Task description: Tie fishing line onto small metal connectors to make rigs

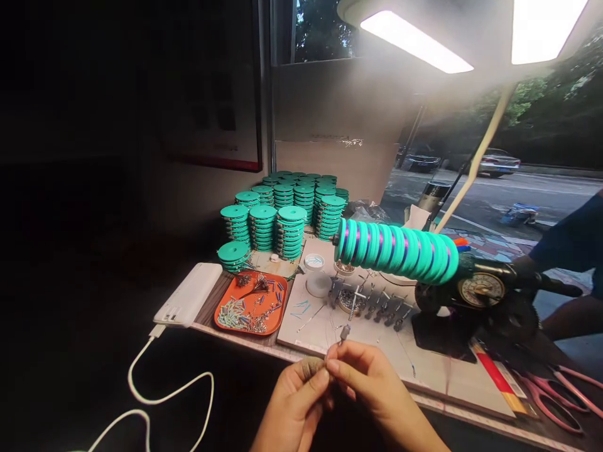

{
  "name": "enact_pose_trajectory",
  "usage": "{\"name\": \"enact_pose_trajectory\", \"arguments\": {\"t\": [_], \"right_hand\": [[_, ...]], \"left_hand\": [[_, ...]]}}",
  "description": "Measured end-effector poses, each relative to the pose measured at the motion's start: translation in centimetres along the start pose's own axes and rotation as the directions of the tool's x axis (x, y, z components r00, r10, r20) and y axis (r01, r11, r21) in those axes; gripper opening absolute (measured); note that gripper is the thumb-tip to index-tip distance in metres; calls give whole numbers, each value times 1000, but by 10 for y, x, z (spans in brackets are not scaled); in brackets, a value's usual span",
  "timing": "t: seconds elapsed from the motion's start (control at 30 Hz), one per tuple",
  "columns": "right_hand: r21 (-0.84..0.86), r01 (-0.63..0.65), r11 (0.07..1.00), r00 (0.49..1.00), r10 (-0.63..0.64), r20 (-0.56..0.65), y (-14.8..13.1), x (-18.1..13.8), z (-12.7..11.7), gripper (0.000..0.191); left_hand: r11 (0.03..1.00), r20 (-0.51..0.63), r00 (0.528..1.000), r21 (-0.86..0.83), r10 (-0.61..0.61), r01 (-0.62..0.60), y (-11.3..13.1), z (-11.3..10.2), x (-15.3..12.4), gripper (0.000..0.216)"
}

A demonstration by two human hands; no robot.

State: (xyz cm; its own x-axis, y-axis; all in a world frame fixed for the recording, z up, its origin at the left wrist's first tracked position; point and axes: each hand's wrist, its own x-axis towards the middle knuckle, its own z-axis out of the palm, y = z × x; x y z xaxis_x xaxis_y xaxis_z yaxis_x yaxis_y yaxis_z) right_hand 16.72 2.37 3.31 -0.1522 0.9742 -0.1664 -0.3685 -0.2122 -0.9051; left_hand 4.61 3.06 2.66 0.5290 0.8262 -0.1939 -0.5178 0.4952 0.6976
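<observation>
My left hand [304,392] and my right hand [365,376] meet at the table's front edge, both closed with fingertips pinched together. A thin fishing line [331,336] runs down into the pinch; its end is hidden by my fingers. A small grey piece with a darker tip [345,333] sticks up just beyond my right index finger. Past my hands, a row of small grey pieces on thin metal stems [386,311] stands on the pale board [301,336]. A round dish of small metal parts [351,302] sits behind them.
An orange tray [276,326] holds small tubes and metal bits. Stacked green spools [291,216] fill the back left. A black winding machine [480,292] carries a row of green spools [396,251]. Pink scissors [551,402], a red-yellow cutter [497,373] and a white power bank [191,295] lie around.
</observation>
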Motion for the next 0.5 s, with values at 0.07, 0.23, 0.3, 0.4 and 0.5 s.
{"name": "enact_pose_trajectory", "arguments": {"t": [0.07, 0.23, 0.3, 0.4, 0.5], "right_hand": [[-2, 11, 1000, 1000, -11, 4, 1, 0, 1, 26], [149, -26, 989, 997, 16, 69, 10, 2, 1, 25], [198, -48, 979, 996, 32, 86, 11, 2, 1, 25], [231, -69, 971, 993, 45, 105, 11, 1, 2, 25], [235, -71, 969, 993, 46, 111, 10, 0, 3, 25]], "left_hand": [[998, -48, 998, 58, 41, -38, -2, 0, -1, 18], [996, -101, 993, 68, 66, -59, -8, -4, 0, 23], [996, -104, 992, 65, 64, -58, -10, -7, 0, 25], [996, -92, 994, 79, 58, -50, -12, -10, 0, 27], [996, -82, 995, 71, 53, -48, -13, -10, 0, 25]]}}
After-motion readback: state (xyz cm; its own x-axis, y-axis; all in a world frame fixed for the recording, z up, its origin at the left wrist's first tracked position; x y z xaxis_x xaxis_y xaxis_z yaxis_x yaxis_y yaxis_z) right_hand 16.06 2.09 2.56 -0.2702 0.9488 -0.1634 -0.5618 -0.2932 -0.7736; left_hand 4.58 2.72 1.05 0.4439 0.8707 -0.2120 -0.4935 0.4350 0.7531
